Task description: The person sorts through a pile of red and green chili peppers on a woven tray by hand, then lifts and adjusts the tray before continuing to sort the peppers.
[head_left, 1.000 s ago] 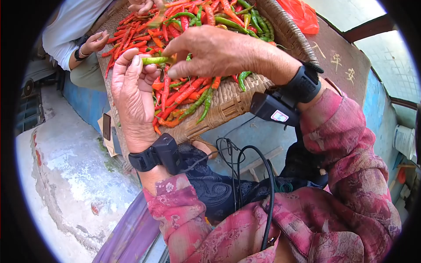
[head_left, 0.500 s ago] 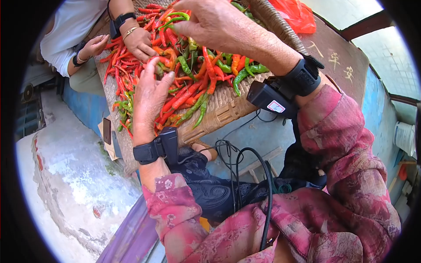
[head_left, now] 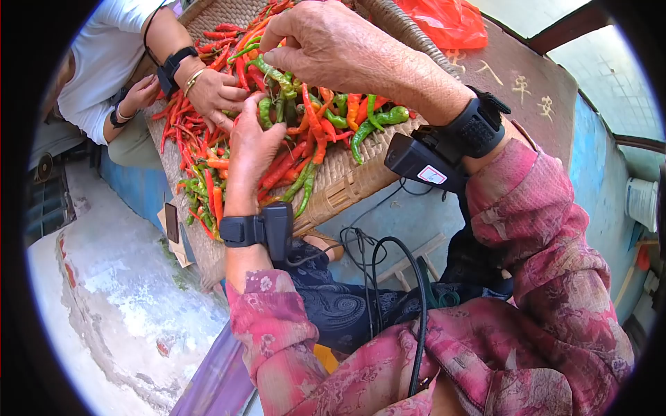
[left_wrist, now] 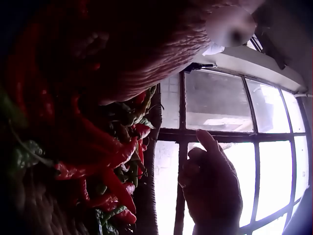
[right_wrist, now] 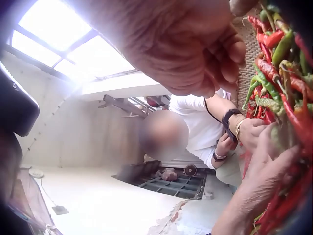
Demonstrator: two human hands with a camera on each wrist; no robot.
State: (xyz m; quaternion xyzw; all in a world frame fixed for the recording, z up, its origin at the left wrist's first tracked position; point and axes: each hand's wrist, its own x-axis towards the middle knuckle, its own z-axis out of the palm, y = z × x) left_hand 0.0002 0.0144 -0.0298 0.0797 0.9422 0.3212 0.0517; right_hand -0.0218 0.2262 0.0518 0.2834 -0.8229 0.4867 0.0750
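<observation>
Left Hand (head_left: 254,144) Among the Chili Peppers (head_left: 313,119), Right Hand (head_left: 333,43) Above

The chili peppers, red, orange and green, lay heaped in a woven basket (head_left: 338,197), spreading from roughly 10 to 12 o'clock in the head view. The left hand was at 10 o'clock, at the heap, forefinger and thumb to either side of a green chili (head_left: 266,113); whether they gripped it, one could not tell. The right hand hung at 12 o'clock over the peppers, its fingers loosely bent and visibly holding nothing; a curved, lighter green chili (head_left: 279,78) lay just below them. (Both wrists carried black camera units (head_left: 279,230) on straps.) At about 11 o'clock from the left hand, and very near its fingers, another person's hand (head_left: 216,96), a gold bangle (head_left: 193,81) at its wrist, reached onto the heap. A red plastic bag (head_left: 444,24) sat at 1 o'clock, just beside the basket's far rim, on a brown tabletop (head_left: 538,76) marked with pale characters. A phone (head_left: 171,222) lay at 9 o'clock; a white bucket (head_left: 642,203) stood at 3.
</observation>
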